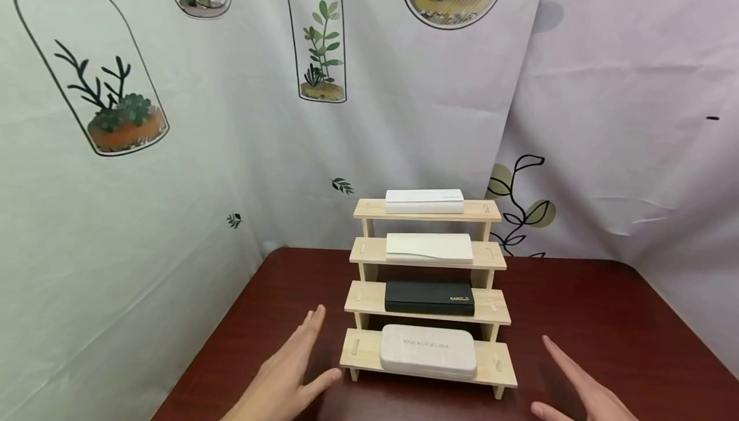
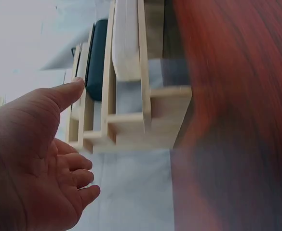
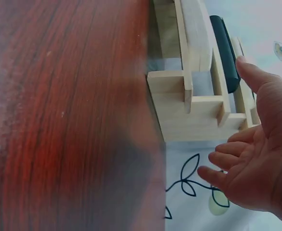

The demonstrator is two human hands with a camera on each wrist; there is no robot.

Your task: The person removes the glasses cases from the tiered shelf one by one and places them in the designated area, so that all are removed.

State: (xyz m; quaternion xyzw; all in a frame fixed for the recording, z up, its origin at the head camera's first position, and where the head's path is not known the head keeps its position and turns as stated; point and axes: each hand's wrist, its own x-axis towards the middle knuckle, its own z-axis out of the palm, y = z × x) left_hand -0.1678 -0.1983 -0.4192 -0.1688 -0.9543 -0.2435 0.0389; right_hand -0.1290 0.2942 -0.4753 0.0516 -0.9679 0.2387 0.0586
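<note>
A stepped wooden rack [image 1: 428, 257] with several tiers stands on the table, one case on each tier. From the top come a white box [image 1: 424, 201], a cream case with a wavy flap edge [image 1: 429, 248], a black case with gold lettering [image 1: 430, 297] and a rounded white case with printed text [image 1: 428, 350]. My left hand [image 1: 288, 369] hovers at the rack's left side, fingers extended and thumb apart, touching nothing. On the other side my right hand [image 1: 586, 386] is held likewise, partly cut off by the frame. Both palms face the rack.
The dark red wooden table [image 1: 577, 305] has rounded back corners. Pale cloth [image 1: 404, 138] printed with plants in jars hangs behind and beside it. The rack's back tier stands near the cloth.
</note>
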